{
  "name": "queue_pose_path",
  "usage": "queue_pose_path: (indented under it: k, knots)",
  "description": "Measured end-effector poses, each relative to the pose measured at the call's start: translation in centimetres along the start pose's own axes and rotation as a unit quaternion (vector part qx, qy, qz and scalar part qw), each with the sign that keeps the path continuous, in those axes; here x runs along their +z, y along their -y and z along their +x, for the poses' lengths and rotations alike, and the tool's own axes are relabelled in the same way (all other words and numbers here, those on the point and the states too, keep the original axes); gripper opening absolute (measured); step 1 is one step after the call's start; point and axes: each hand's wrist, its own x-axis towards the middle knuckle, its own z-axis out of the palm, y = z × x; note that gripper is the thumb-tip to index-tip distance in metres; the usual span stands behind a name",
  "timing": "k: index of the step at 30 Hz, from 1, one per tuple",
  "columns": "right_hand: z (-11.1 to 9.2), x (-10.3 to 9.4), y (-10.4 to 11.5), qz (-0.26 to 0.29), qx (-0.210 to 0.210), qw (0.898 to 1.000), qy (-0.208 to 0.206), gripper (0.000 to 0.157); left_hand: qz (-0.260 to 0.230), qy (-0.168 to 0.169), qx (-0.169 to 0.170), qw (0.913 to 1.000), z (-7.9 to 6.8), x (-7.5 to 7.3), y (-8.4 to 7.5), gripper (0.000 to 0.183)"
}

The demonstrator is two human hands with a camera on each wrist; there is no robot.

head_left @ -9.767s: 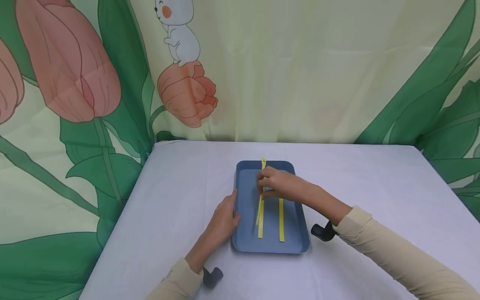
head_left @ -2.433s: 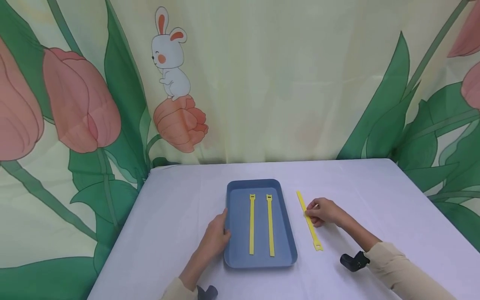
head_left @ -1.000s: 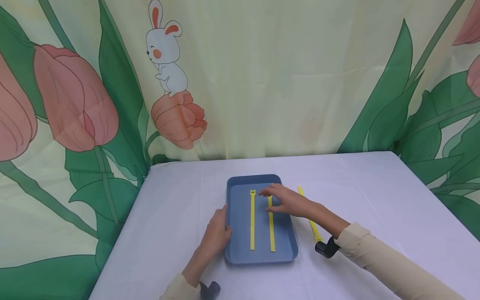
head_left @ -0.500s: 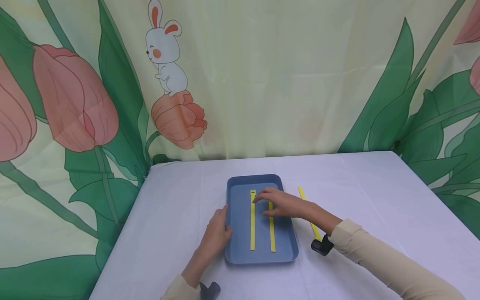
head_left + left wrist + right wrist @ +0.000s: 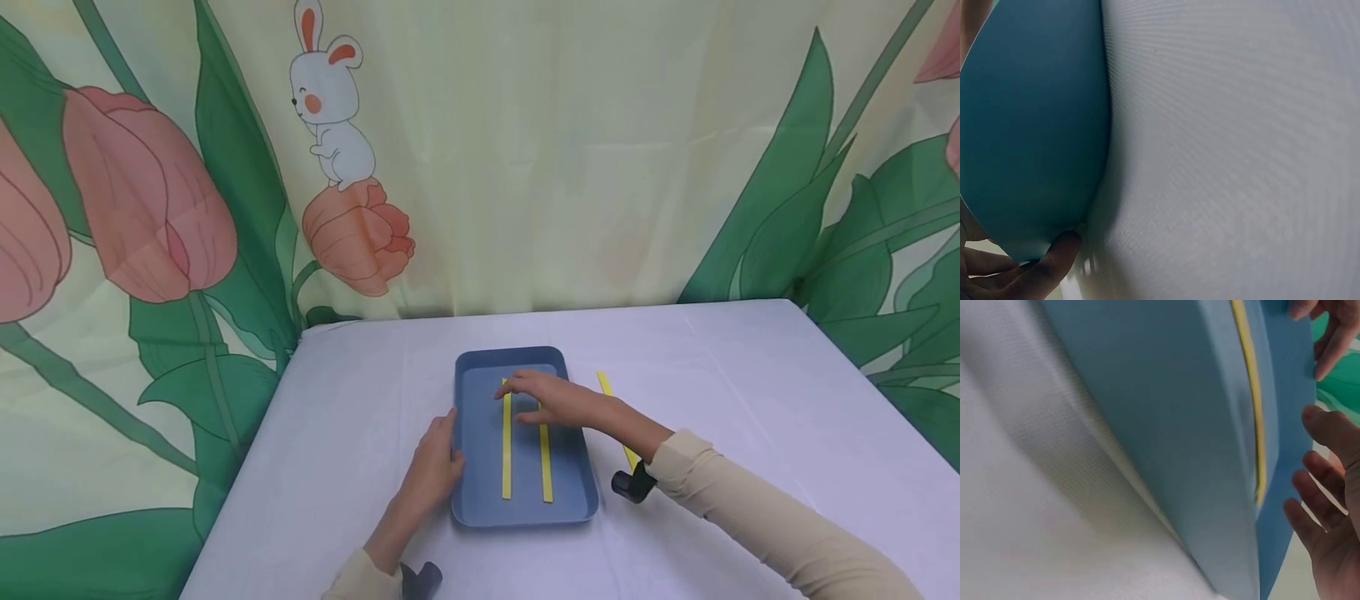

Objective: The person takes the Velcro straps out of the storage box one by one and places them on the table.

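Note:
In the head view a blue tray [image 5: 487, 508] holds two yellow strap-like cable ties with slotted heads, a left tie [image 5: 507, 454] and a right tie [image 5: 546, 467], lying lengthwise side by side. My left hand [image 5: 437, 462] grips the tray's left side, thumb at the rim and fingers along the outer wall [image 5: 1035, 125]. Above the tray, my right hand [image 5: 551, 400] hovers with spread, slightly bent fingers and nothing in them. It covers the upper parts of both ties. The right wrist view shows these fingers [image 5: 1313, 509] apart near the tray's far end.
A third yellow tie [image 5: 605, 385] lies on the white-covered table [image 5: 720, 400] right of the tray, its lower end hidden behind the right forearm and the black wrist camera [image 5: 633, 482]. A curtain printed with tulips and a rabbit [image 5: 333, 150] hangs behind.
The right hand earlier held a third tie over the tray, then laid it on the table to the right. Now, without it, the hand has returned over the tray, drifting left. The left hand stays.

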Motion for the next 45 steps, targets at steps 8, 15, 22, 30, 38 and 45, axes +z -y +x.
queue_pose_path:
  k: [8,15,22,30,38,45]
  knots:
    - [0.2,0.8,-0.5,-0.035,-0.023,0.999,0.018,0.033,0.000,0.003,-0.004,1.0000,0.1,0.0,0.1,0.063]
    - [0.6,1.8,-0.8,-0.037,-0.043,0.998,0.033,0.033,-0.001,0.000,0.006,1.0000,0.0,-0.1,0.2,0.062]
    - [0.8,2.3,-0.7,-0.042,-0.056,0.997,0.034,0.031,0.002,-0.005,0.019,0.9998,-0.1,-0.1,0.2,0.062]
    - [1.1,2.7,-0.8,-0.065,-0.054,0.996,0.037,0.028,0.003,-0.002,0.018,0.9998,0.0,0.0,0.3,0.062]
    - [1.2,3.1,-1.0,-0.084,-0.058,0.995,0.015,0.021,-0.002,-0.006,0.033,0.9994,-0.2,-0.3,0.1,0.061]
    - [1.6,3.4,-1.1,-0.114,-0.092,0.989,-0.011,0.015,-0.005,0.000,0.027,0.9996,-0.3,-0.4,0.0,0.062]
